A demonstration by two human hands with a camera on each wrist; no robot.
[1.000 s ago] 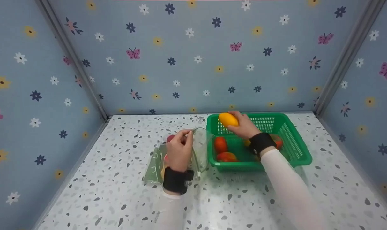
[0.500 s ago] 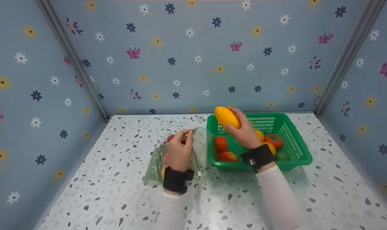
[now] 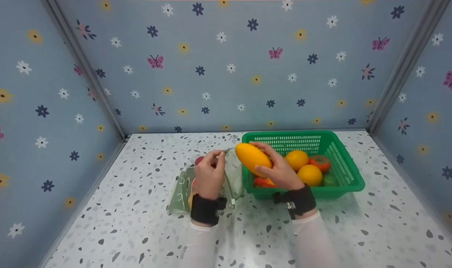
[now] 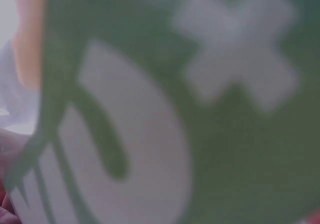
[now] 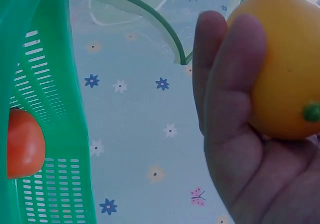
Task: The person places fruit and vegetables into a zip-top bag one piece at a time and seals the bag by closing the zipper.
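My right hand (image 3: 283, 175) grips a yellow mango (image 3: 251, 157) above the left side of the green basket (image 3: 347, 158). In the right wrist view, its fingers curl round the mango (image 5: 290, 59), whose green stem end faces the camera. My left hand (image 3: 209, 178) pinches the upper edge of a clear zip bag (image 3: 179, 195) with green print and a green zip line. The bag's mouth stands apart toward the basket. Several reddish fruits show in the bag, partly hidden by the left hand. Green bag film with white print (image 4: 135, 124) fills most of the left wrist view.
Two oranges (image 3: 310, 175), a red-orange fruit (image 3: 320, 163) and a green one (image 3: 330, 180) lie in the basket's right part. A reddish fruit (image 3: 262, 182) sits at its left. Flowered panels (image 3: 226, 85) close off the speckled table (image 3: 136, 223) behind and at both sides.
My right hand has carried the mango left and toward the bag's mouth, first rising, then lowering. The oranges in the basket have come into sight. My left hand stays in place.
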